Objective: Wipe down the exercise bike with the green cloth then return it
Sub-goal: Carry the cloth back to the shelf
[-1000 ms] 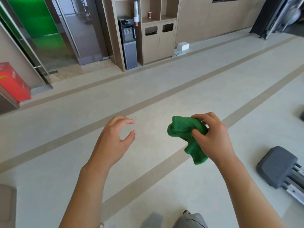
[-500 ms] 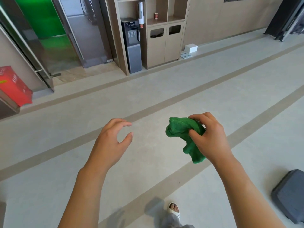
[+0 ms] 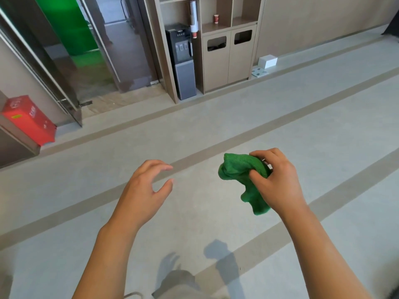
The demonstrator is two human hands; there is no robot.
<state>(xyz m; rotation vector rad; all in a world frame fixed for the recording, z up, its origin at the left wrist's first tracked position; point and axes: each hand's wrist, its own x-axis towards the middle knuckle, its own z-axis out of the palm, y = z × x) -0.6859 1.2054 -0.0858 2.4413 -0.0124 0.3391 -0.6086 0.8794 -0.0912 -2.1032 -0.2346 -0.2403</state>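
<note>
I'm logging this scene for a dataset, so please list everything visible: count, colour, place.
crumpled green cloth: one, green, gripped in right hand
black and grey water dispenser: one, in the wooden shelf unit
wooden cabinet with two slots: one, tan, right of dispenser
small red paper cup: one, on shelf above cabinet
white box: one, on floor by wall
red box: one, far left
left hand: open, empty
right hand: holding cloth

red box (image 3: pixel 28 119) with white markings, none legible
</note>
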